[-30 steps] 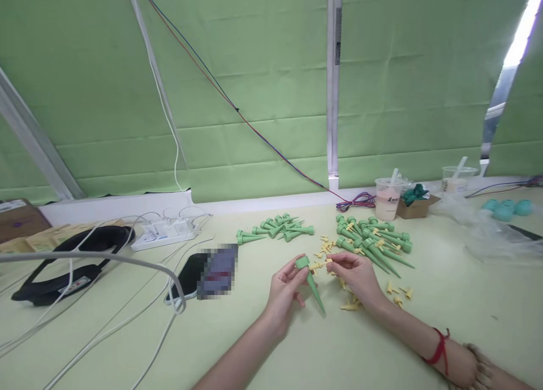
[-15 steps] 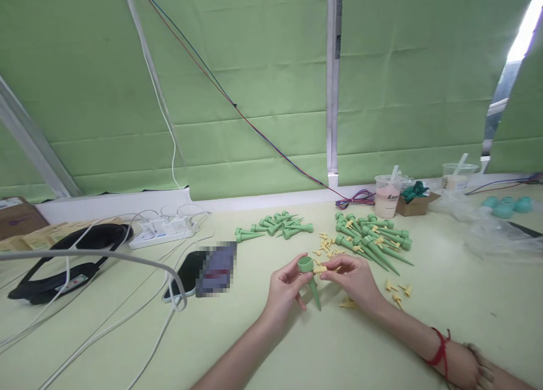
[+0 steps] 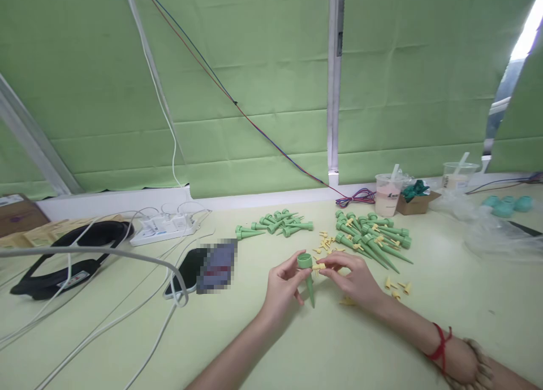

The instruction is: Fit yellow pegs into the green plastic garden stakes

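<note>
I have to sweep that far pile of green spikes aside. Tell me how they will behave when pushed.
The green spikes look like hard moulded plastic, so probably stiff and light. Each tapers from a round head to a point, so a pushed one would likely roll in a curve rather than slide straight. They lie loosely crossed on the smooth table, so the pile may scatter.

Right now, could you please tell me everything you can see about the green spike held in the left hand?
The green spike looks like matte moulded plastic: a round, open cup-like head on top tapering to a slim pointed stem. It stands nearly upright, tip down, close to the pale green table. The left hand grips it below the head, while the right hand presses a small yellow piece against its head.
</note>
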`<state>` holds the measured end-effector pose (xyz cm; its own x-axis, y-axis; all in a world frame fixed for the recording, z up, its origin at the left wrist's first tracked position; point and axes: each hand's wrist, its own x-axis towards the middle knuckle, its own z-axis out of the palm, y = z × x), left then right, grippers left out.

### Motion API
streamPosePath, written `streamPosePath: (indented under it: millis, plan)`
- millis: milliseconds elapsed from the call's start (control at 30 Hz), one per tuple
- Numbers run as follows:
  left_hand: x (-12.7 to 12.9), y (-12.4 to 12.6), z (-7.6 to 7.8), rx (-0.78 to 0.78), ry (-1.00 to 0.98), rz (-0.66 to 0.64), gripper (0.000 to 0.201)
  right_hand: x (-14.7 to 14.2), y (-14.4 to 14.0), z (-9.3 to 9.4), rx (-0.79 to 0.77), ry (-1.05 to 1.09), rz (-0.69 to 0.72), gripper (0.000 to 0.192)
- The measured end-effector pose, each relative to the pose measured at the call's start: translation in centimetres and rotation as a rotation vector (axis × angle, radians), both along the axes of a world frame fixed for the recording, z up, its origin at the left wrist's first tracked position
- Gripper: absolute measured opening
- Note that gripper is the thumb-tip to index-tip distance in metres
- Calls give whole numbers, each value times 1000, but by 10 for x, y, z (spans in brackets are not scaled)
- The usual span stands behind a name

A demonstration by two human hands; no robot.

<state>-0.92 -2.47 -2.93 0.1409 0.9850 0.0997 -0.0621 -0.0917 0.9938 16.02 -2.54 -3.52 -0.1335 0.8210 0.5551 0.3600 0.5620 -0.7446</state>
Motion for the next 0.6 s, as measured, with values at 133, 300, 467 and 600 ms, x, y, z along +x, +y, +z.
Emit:
streamPosePath:
  millis: [133, 300, 467, 600]
  plan:
    - [0, -2, 2, 60, 61, 9, 50, 2, 0, -3, 113, -101, 16, 17]
    - [-1, -4, 4, 127, 113, 15, 44, 3, -5, -1, 105, -205, 66, 28]
    - [-1, -6, 6, 190, 120, -26, 40, -2, -9, 3, -165, -123, 135, 52]
    - [3, -7, 6, 74, 31, -39, 47, -1, -7, 5, -252, -37, 202, 51]
